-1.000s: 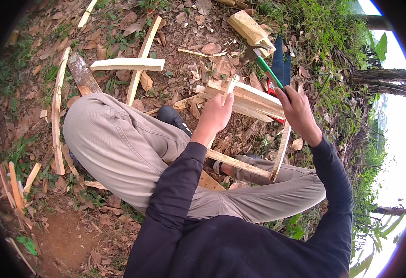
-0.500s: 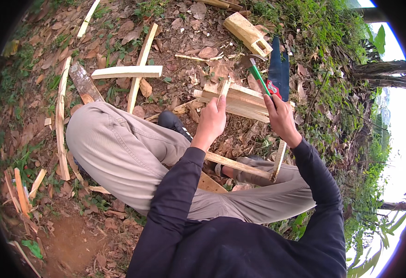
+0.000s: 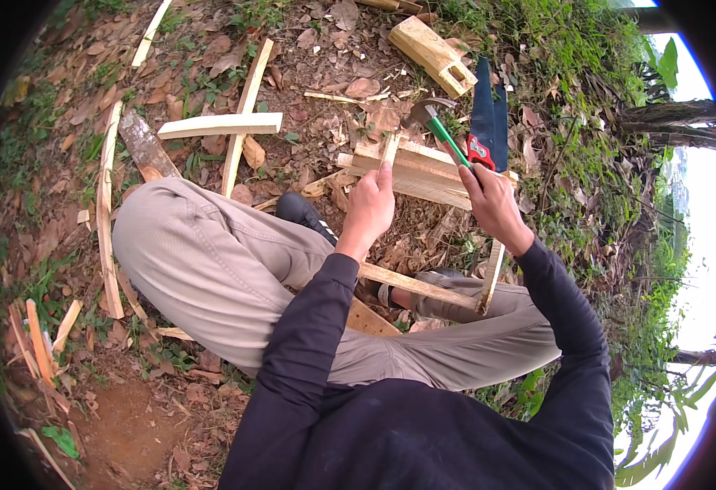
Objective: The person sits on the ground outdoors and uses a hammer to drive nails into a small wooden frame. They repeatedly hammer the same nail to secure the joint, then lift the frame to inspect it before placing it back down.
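My left hand [image 3: 366, 206] is closed around a light wooden strip [image 3: 390, 148], whose upper end sticks out above the thumb. My right hand [image 3: 497, 204] grips a claw hammer [image 3: 436, 127] by its handle, green near the head. The hammer's metal head is raised slightly right of the strip's end, apart from it. Beyond my hands lies a stack of wooden boards [image 3: 431, 173]. Below my hands, a thin slat [image 3: 423, 288] meets a shorter upright piece [image 3: 492, 273] at a corner over my leg. My left forearm hides the slat's other end.
A saw [image 3: 489, 122] with a dark blade and red handle part lies beyond my right hand. Farther off lies a wooden block [image 3: 427, 53] with a slot. Crossed strips [image 3: 223, 125] and a long stick [image 3: 106, 212] lie left on leaf-covered ground. Splintered wood [image 3: 41, 339] stands lower left.
The hammer head has shifted slightly left and tilted. Both hands still hold the same things, and the whole view has shifted a little.
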Demonstrator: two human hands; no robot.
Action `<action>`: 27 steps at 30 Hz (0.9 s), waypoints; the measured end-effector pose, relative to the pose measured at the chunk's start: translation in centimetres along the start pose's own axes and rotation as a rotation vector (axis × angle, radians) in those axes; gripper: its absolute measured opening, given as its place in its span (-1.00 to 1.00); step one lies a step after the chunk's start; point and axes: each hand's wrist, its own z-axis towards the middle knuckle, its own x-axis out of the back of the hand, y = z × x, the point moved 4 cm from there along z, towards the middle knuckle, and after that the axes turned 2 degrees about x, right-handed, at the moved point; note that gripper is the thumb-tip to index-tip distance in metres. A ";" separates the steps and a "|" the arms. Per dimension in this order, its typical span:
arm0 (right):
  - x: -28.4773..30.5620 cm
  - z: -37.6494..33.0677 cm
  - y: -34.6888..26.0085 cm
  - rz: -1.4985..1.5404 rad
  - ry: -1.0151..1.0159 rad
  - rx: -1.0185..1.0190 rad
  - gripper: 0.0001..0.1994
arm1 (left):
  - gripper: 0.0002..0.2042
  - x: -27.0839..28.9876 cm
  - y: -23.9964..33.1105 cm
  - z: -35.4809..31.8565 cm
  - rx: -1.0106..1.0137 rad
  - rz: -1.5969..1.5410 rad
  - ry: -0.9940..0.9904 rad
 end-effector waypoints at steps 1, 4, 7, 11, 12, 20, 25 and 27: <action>0.1 0.1 0.0 0.000 -0.011 0.007 -0.65 | -0.36 -0.1 -0.1 0.1 0.006 0.015 -0.026; 0.8 0.3 0.3 -0.023 -0.025 0.029 -0.64 | -0.34 -0.2 0.2 -0.1 -0.003 0.023 -0.028; 2.4 0.4 -0.1 -0.074 0.002 0.110 -0.64 | -0.34 -0.1 0.6 -0.3 0.026 0.009 -0.034; 6.2 1.0 -4.5 -0.193 -0.037 0.160 -0.68 | -0.32 -0.3 0.1 -0.2 0.022 0.018 -0.030; 6.9 1.3 -5.9 -0.223 -0.047 0.200 -0.68 | -0.32 -0.2 -0.2 -0.2 0.018 0.025 -0.024; 7.4 2.8 -6.3 -0.370 -0.169 0.282 -0.63 | -0.31 -0.5 0.4 0.0 0.023 0.020 -0.051; 9.6 4.8 -10.3 -0.186 0.093 0.322 -0.62 | -0.35 -0.3 -0.8 0.2 0.018 -0.006 0.016; 9.2 4.6 -9.6 -0.123 0.109 0.257 -0.63 | -0.33 -0.2 0.1 0.0 0.054 -0.003 -0.042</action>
